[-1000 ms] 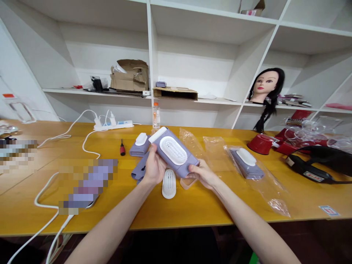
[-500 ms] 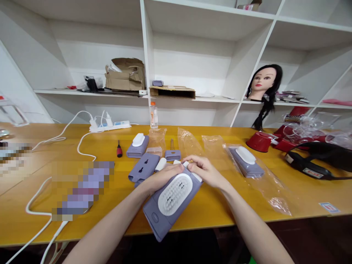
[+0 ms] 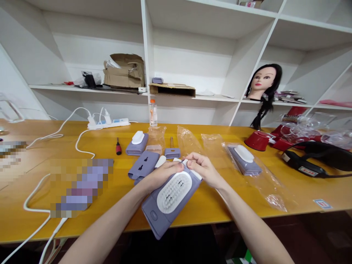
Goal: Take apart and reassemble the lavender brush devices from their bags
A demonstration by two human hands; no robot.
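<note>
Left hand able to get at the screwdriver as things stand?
Probably yes, once it lets go: the left hand is on the purple device, and only a flat purple cover lies toward the screwdriver, low enough to pass over.

The lilac device [image 3: 158, 225] is matt plastic with a smooth surface, and its white oval pad [image 3: 173, 192] looks like soft rubber. The worktop [image 3: 209, 209] is glossy, varnished yellow wood. The clear plastic bag [image 3: 264, 187] is thin and shiny, and the cardboard box [image 3: 123, 71] is rough brown paper.
</note>
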